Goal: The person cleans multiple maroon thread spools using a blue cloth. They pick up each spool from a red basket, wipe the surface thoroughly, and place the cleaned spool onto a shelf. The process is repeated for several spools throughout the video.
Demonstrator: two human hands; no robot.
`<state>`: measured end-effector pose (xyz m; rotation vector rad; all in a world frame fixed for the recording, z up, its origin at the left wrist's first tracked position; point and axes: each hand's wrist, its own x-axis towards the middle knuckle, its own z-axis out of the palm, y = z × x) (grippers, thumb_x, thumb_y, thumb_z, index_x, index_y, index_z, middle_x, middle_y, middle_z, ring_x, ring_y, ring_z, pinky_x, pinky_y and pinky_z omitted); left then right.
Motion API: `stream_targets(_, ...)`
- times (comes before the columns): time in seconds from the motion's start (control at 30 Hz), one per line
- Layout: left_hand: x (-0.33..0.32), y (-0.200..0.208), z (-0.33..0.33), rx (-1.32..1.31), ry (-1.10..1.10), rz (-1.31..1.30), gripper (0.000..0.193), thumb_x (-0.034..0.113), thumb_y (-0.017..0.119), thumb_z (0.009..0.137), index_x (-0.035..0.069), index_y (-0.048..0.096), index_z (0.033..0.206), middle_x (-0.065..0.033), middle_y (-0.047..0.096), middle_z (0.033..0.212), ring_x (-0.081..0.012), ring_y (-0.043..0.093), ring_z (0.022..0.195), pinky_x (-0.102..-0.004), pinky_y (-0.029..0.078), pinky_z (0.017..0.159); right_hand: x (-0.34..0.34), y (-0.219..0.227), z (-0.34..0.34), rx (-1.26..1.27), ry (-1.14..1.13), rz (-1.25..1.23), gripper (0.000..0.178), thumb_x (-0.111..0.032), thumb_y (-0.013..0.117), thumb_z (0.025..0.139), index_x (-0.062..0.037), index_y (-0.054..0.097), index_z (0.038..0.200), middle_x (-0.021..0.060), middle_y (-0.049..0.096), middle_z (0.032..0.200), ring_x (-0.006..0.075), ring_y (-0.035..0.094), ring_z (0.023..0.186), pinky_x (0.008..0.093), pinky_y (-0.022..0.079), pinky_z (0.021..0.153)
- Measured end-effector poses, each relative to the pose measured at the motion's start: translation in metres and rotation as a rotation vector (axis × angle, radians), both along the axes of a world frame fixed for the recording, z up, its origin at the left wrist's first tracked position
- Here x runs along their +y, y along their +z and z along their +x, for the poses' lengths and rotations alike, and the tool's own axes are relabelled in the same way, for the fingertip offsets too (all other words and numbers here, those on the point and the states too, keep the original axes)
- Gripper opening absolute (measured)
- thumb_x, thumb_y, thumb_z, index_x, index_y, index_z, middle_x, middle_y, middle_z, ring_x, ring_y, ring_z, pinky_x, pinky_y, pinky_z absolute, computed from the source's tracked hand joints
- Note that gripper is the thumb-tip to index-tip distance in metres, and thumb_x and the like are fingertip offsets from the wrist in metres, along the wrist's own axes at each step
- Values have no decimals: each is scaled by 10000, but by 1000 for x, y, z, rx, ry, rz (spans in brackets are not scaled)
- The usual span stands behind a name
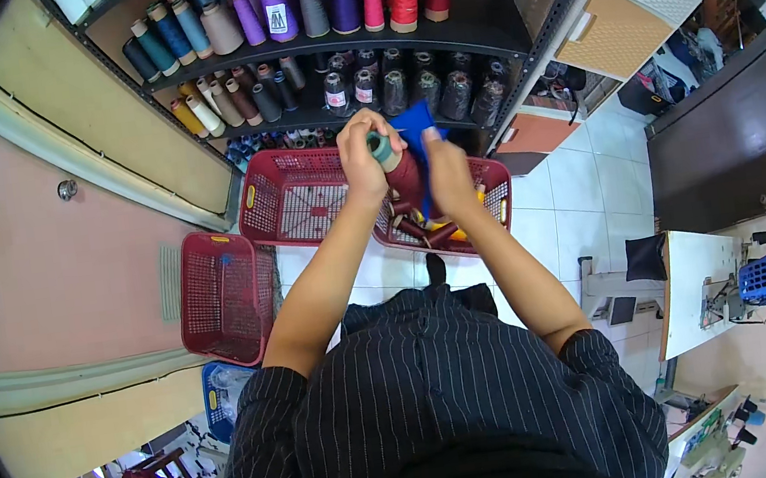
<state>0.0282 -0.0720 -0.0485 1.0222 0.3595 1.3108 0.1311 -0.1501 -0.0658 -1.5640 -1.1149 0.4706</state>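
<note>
A thread cone [404, 181] wound with maroon thread, its narrow end green, is gripped near the top by my left hand [361, 160]. The fingers of that hand wrap around the green end. Beside the cone, my right hand [450, 174] pinches a blue cloth [415, 121], which hangs along the cone's right side. Whether the cloth touches the cone is hard to make out. Both hands are above a maroon plastic basket [499, 187] with maroon thread spools [443, 235] and some yellow pieces inside. My right hand partly hides its contents.
Ahead stands a black metal shelf [479, 13] with rows of thread cones. A maroon basket [251, 193] sits to the left, another [186, 303] nearer me, and a blue basket [215, 421] behind that. At right is a white sewing table [685, 291].
</note>
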Motion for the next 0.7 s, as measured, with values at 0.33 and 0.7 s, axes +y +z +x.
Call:
stream_targets(0.33,11,-22,-15,-38,-197,-94,336,326,370,895,62,431,696,-101,480,534,-185,489,504,-283,442,543,-14,-83,47,162,-118,-368,563,-442,382,969,46,612,811,98,566,657,183,511,625,377,404,622)
stream_targets(0.7,22,-31,2,-128,-198,-384,320,368,447,880,100,449,706,-75,490,548,-204,512,565,-305,435,568,-46,-121,46,661,206,-322,456,-387,491,943,17,533,1150,130,625,1046,240,591,943,341,427,889)
